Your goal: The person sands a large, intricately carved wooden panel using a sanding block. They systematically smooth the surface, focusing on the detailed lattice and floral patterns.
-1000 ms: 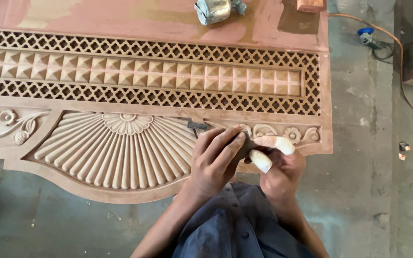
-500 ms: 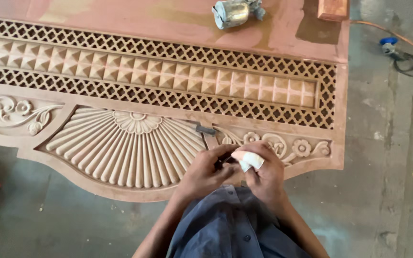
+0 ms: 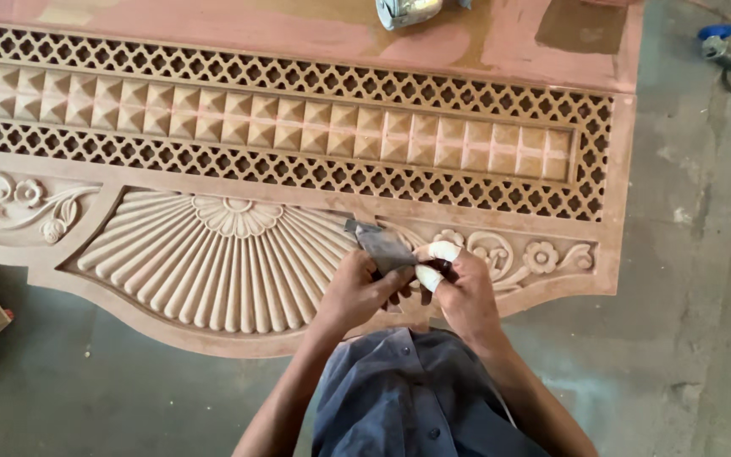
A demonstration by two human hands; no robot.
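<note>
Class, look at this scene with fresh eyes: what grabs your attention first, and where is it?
The big carved wooden panel on the floor, with lattice bands and a fan-shaped sunburst low centre. At its lower edge, the left hand holds grey sandpaper beside the right hand.

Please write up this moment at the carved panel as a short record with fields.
Workpiece: carved wooden panel lying flat on the floor, with lattice bands, a pyramid row, a fan and floral scrolls
Left hand: pinches a grey sheet, likely sandpaper, by the fan's right edge
Right hand: white-wrapped finger, touching the sheet
Elsewhere: metal tin on the panel's top; blue object on the floor
</note>
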